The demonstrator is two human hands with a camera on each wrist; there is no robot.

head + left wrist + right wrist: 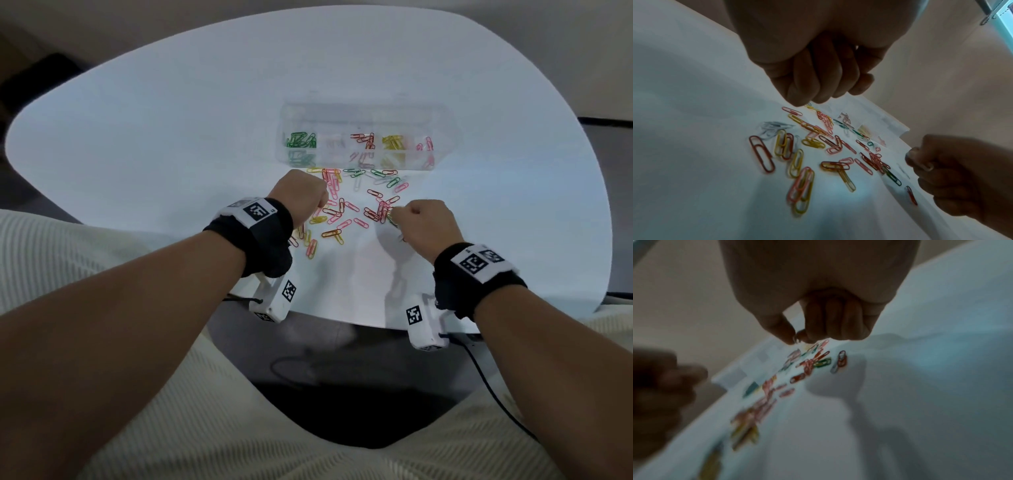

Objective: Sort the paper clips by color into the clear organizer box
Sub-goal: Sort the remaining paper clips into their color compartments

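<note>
Your head camera looks steeply down at the table [171,120]. Both wrist cameras sit low, close under each palm, facing forward; all three share the scattered paper clips [342,209].

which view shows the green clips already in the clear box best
The head view: the green wire paper clips lie in the leftmost compartment of the clear plastic organizer box, sharp from above. The left wrist view shows only the box's far end, no green pile; the right wrist view is too blurred to tell.
</note>
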